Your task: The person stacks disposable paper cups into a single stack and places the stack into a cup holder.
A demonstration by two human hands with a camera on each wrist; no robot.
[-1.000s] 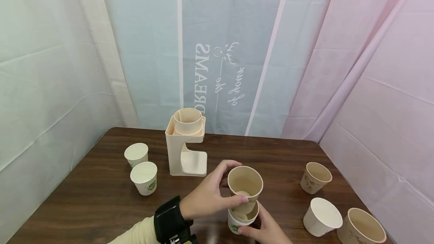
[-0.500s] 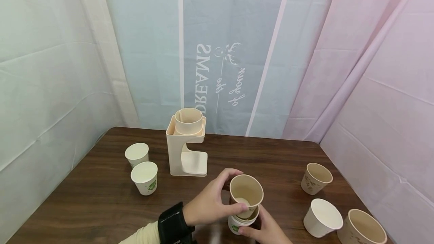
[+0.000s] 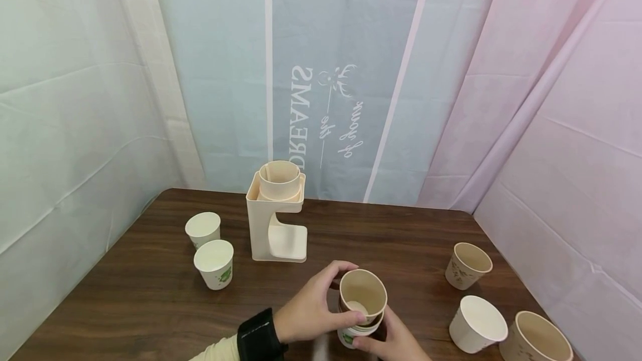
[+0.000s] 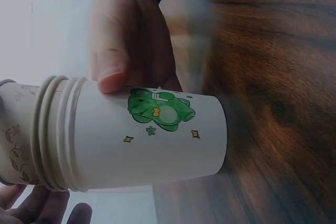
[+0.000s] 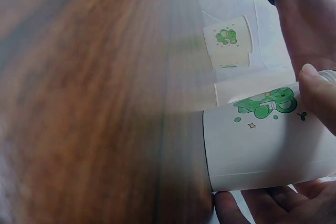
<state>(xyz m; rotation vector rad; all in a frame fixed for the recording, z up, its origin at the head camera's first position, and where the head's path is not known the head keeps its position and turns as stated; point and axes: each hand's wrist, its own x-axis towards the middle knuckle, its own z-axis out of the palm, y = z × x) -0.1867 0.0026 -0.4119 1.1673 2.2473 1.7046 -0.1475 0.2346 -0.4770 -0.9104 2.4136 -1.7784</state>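
In the head view, my left hand (image 3: 313, 308) grips a brown paper cup (image 3: 363, 288) with thumb in front and fingers behind. That cup sits partly down inside a stack, its leaf print showing above the lower rims (image 4: 47, 132) in the left wrist view. The bottom cup of the stack is a white paper cup (image 4: 152, 156) printed with a green bear. My right hand (image 3: 398, 341) holds this white cup around its side, thumb in front. The right wrist view shows the white cup's base (image 5: 207, 150) close to the wooden tabletop.
A beige stand (image 3: 259, 230) with a cylinder (image 3: 279, 185) on top stands at the back. Two white paper cups (image 3: 215, 266) are at the left. On the right are a small brown cup (image 3: 461, 274), a white cup (image 3: 468, 330) and a larger brown cup (image 3: 534, 341). Curtains surround the table.
My left hand has moved down with the brown cup, which now sits deeper in the stack. The right hand stays around the white cup.
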